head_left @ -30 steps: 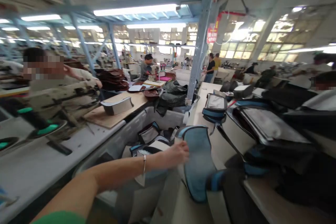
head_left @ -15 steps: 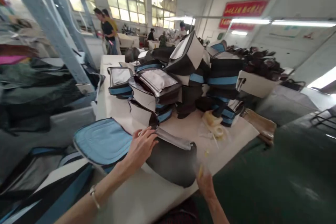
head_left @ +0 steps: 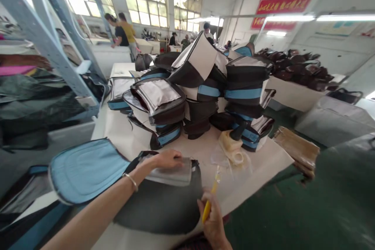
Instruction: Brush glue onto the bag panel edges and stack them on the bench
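Note:
A dark bag piece with a silvery lining edge lies on the white table in front of me, joined to a light blue padded flap on its left. My left hand, with a bracelet at the wrist, grips the silvery rim of the bag piece, fingers curled over it. My right hand is at the table's near edge, closed around a thin yellow tool that points up and away.
A heap of black, blue and silver bags fills the middle of the table. A clear tape roll and brown card pieces lie to the right. A steel frame and bins stand left. People work far back.
My view swung from the bins on the left to the table. The bag piece was pulled closer, my left hand moved onto its silvery rim, and my right hand rose with the yellow tool.

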{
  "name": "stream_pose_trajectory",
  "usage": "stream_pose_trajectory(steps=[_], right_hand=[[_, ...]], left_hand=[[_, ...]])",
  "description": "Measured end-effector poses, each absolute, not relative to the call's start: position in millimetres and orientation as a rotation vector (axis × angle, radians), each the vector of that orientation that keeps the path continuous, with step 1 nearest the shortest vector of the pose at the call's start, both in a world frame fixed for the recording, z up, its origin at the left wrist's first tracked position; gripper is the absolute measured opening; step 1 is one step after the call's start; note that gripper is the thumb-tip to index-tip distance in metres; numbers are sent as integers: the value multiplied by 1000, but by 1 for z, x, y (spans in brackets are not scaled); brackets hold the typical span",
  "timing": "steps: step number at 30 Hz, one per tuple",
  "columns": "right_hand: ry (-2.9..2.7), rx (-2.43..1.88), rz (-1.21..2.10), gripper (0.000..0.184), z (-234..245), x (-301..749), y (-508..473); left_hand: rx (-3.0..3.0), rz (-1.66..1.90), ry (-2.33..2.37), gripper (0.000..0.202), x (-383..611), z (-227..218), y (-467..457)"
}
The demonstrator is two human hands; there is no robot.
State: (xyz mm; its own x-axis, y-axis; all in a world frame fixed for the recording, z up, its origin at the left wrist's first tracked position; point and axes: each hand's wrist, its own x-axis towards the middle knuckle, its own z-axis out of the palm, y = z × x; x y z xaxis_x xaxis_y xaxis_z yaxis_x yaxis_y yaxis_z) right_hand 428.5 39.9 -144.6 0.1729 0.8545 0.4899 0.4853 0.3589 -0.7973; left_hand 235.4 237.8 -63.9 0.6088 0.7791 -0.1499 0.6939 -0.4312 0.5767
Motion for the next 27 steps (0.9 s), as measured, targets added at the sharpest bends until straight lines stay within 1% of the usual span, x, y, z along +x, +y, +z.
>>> stream_pose_trajectory(steps=[2,4,5,6,9,10,11,13,15,18,20,22,23,27], right_hand=[[-1477,-1246,433,13,-148,436,51],[-1479,-1214,456,12,-152,442,63],[-1480,-1199,463,11,-154,444,68],[-1487,-1184,471,11,-155,446,73],[-1537,-1127,499,10,-156,450,82],[-1559,-1108,508,10,-156,451,83],[-1579,-1091,516,10,-155,451,83],[-1609,-1067,522,10,-153,453,81],[-1633,-1057,523,11,-150,454,77],[-1662,-1062,522,11,-144,456,67],[-1677,-1075,521,9,-142,458,60],[-1681,-1103,523,8,-141,465,56],[-1675,-1131,527,12,-140,470,56],[-1507,-1358,498,18,-136,513,74]], left_hand=[[2215,253,1243,22,223,-58,232],[2211,343,1342,25,212,-41,216],[2188,327,1309,25,208,-29,205],[2136,260,1209,23,205,-15,193],[1781,-114,658,20,203,23,165],[1683,-165,554,22,206,29,162],[1653,-131,559,25,210,30,163],[1746,131,815,30,222,17,174],[1857,422,1144,31,239,-13,192],[1903,336,1146,33,266,-60,208],[1917,255,1060,34,279,-78,207],[1941,264,1026,35,285,-81,201],[1952,286,1029,35,285,-78,197],[1979,380,1204,39,274,-48,187]])
